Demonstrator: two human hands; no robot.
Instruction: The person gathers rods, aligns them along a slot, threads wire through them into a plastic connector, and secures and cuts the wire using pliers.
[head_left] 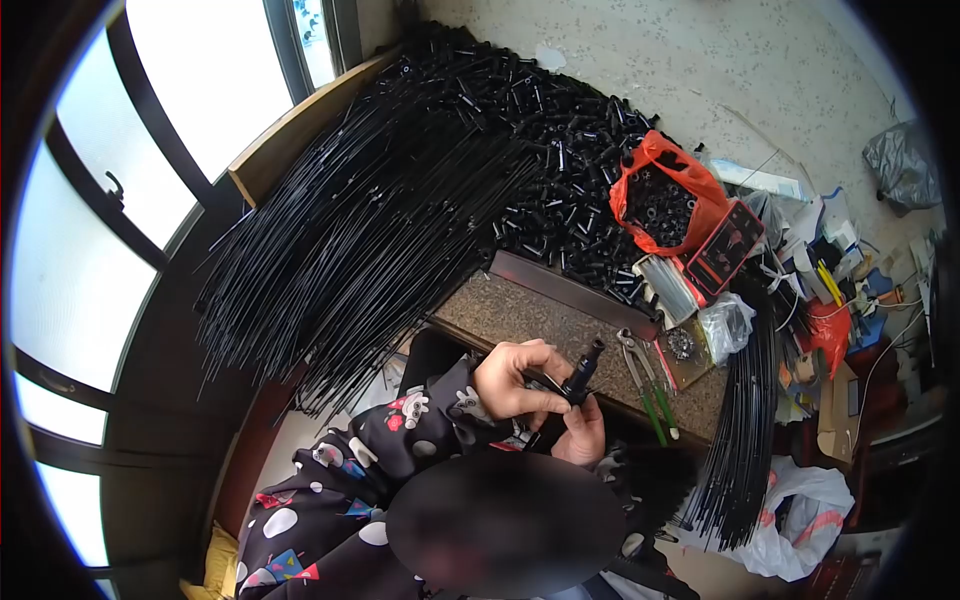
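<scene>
Both hands meet in front of my body, near the front edge of the speckled tabletop point(540, 311). A black cylindrical part point(583, 374) with a narrower upper end points up and to the right between them. My left hand point(520, 380) is closed, thumb and fingers pinching around the part's left side. Lower and to the right, my right hand point(582, 432) has its fingertips closed at the part's lower end. Pliers with green handles point(645, 385) lie on the tabletop to the right of the hands.
Long black rods point(350, 220) and a heap of black parts point(560, 150) cover the back. An orange bag point(712, 205) of small rings, a red-framed phone point(724, 250) and a clear plastic bag point(727, 327) lie right. More rods point(745, 430) hang over the right edge.
</scene>
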